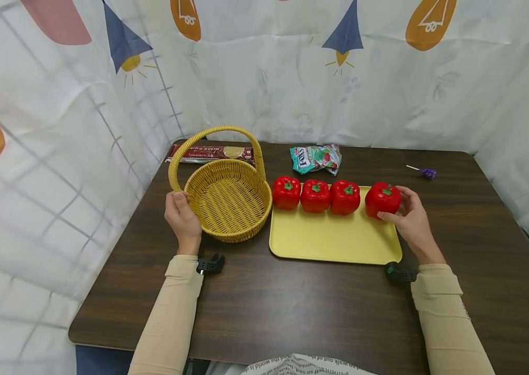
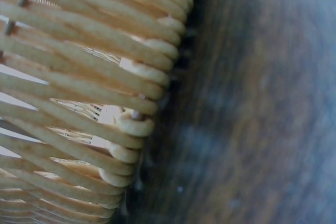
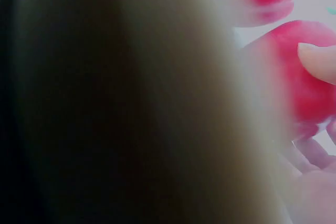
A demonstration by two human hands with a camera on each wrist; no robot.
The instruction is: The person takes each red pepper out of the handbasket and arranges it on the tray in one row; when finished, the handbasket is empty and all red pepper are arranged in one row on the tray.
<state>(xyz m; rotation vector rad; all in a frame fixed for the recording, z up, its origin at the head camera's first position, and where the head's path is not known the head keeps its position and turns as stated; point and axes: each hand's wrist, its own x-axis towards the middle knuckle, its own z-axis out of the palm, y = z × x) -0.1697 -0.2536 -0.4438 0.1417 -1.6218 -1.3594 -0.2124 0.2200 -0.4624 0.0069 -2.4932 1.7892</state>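
Note:
In the head view, my left hand [image 1: 183,221] holds the left side of a round yellow wicker basket [image 1: 233,238] where its tall handle meets the rim. Close woven strands of the same basket [image 2: 79,85] fill the left wrist view. To the right, my right hand [image 1: 413,221] grips a glossy red bell pepper [image 1: 380,200], thumb at its front and fingers round its right side. That pepper [image 3: 310,100] also shows in the right wrist view, partly behind a blurred sleeve. Three more red peppers [image 1: 315,197] stand in a row along the back of a yellow tray [image 1: 334,239].
Behind the basket lies a dark red spaghetti packet [image 1: 214,152]. A green Fox's candy bag [image 1: 316,159] sits behind the tray, and a purple lollipop [image 1: 428,173] lies at the back right. Patterned white curtains border the brown table [image 1: 311,297] at the back and sides.

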